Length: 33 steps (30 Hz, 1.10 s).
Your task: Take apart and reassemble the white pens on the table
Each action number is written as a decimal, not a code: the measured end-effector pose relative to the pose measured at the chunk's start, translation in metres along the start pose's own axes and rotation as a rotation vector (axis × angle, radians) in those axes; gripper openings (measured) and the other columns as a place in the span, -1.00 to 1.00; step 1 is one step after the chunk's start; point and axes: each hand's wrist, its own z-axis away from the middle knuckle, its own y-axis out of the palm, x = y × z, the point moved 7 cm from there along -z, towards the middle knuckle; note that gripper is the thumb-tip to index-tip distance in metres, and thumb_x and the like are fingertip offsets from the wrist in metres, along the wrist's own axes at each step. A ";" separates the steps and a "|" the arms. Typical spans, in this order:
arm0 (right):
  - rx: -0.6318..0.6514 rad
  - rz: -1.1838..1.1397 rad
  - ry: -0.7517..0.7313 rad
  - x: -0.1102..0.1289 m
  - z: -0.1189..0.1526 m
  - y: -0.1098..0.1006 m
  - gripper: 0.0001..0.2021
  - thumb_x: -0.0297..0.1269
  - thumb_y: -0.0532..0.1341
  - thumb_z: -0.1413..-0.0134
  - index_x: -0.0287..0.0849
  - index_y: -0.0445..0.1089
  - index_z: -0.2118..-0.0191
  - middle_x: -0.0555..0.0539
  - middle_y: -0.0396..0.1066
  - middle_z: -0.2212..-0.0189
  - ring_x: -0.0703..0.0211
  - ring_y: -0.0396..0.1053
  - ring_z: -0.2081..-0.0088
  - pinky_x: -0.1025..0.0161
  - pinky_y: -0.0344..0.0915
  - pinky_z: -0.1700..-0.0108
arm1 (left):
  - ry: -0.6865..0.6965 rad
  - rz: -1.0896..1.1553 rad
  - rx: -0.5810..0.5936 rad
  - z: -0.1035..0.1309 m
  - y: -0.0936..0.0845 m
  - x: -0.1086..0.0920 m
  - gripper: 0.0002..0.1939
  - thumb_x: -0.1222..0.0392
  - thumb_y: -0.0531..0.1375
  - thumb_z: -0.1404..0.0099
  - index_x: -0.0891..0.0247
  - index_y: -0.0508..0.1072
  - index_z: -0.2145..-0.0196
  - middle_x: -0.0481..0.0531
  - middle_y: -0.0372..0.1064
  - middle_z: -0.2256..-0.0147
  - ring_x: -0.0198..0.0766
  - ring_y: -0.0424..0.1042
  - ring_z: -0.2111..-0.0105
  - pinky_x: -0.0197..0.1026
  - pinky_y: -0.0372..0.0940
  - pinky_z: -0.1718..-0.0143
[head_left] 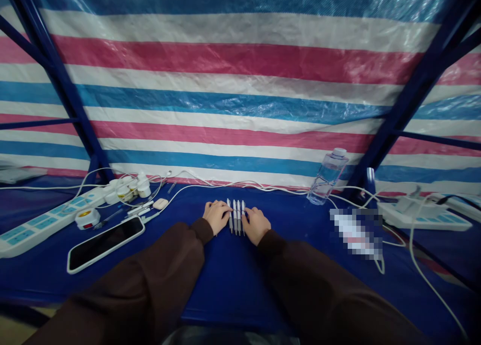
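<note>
Several white pens [236,217] stand side by side in a tight row on the blue surface, tips toward me. My left hand [217,216] lies against the row's left side, its fingers bent and closed at the leftmost pen [229,217]. From the other side, my right hand [257,224] has its thumb and fingertips closed at the rightmost pen [243,216]. The undersides of both hands are hidden, so how firmly they grip cannot be made out. Brown sleeves cover both wrists.
On the left lie a phone [107,245], a white power strip [48,220], plugs and cables. A clear water bottle [327,177] stands at the back right, near another power strip [424,217] and a blurred-out item [356,235]. Behind hangs a striped sheet [233,99] between blue posts.
</note>
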 end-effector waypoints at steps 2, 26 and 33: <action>0.007 0.002 -0.007 0.001 0.000 -0.001 -0.72 -0.25 -0.02 -0.15 -0.16 0.33 0.11 -0.14 0.31 0.25 0.12 0.24 0.19 0.28 0.07 0.25 | 0.000 0.015 0.004 0.000 0.000 -0.001 -0.76 0.18 0.00 -0.25 0.13 0.46 0.26 0.00 0.39 0.19 -0.21 0.29 0.15 -0.06 -0.01 0.09; 0.011 0.001 -0.011 0.002 0.000 -0.004 -0.74 -0.22 -0.02 -0.16 -0.14 0.34 0.15 -0.11 0.31 0.30 0.15 0.24 0.25 0.29 0.04 0.30 | -0.017 0.013 0.008 0.001 -0.001 -0.001 -0.75 0.13 -0.01 -0.25 0.16 0.34 0.15 0.02 0.35 0.12 -0.19 0.27 0.09 -0.08 0.00 0.07; -0.021 -0.031 -0.013 0.003 0.001 -0.008 -0.71 -0.17 -0.05 -0.17 -0.14 0.37 0.22 -0.09 0.30 0.34 0.18 0.24 0.28 0.30 0.03 0.31 | -0.201 -0.330 -0.142 0.005 -0.022 0.012 -0.69 0.16 -0.01 -0.21 0.31 0.30 0.11 0.25 0.38 0.27 0.02 0.29 0.18 0.00 0.01 0.18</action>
